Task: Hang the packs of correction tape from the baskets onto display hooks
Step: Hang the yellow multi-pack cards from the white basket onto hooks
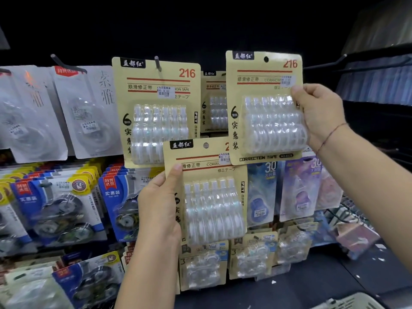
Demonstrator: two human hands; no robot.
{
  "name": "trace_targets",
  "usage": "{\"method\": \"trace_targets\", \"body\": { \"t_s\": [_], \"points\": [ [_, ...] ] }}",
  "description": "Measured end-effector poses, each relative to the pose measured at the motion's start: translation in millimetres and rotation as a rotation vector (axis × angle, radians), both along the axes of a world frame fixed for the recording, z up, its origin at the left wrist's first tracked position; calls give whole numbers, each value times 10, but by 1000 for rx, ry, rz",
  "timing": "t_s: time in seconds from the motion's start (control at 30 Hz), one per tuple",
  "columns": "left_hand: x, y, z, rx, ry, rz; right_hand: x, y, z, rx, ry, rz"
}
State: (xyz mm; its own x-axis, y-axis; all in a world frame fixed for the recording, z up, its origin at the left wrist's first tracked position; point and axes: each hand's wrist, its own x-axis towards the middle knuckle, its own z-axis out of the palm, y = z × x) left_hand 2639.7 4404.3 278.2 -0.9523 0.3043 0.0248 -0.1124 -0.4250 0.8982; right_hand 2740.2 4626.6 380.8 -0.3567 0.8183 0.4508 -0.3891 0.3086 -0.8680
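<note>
My left hand point(159, 204) grips a tan pack of correction tape point(209, 192) by its left edge, low in the middle of the display. My right hand point(321, 112) holds a second tan pack point(265, 108) by its right edge, raised up at the right, its hang hole free of any hook. A third tan pack point(156, 110) hangs on a display hook point(157, 63) at centre left. Another tan pack point(214, 101) hangs behind, between the two upper ones.
White packs point(89, 110) hang at the left, blue packs point(55, 208) below them. Purple and tan packs point(298, 188) fill the lower right rows. A bare hook point(58, 60) sticks out top left. The rim of a pale basket point(352, 302) shows at the bottom right.
</note>
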Motion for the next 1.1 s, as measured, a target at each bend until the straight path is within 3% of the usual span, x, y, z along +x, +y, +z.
{"method": "trace_targets", "body": {
  "t_s": [0.7, 1.1],
  "points": [
    [-341, -442, 29, 43, -67, 66, -145, -16, -31, -29, 89, -1],
    [-134, -344, 99, 40, 37, 25, -575, 251, -58, -62, 4, -114]
  ]
}}
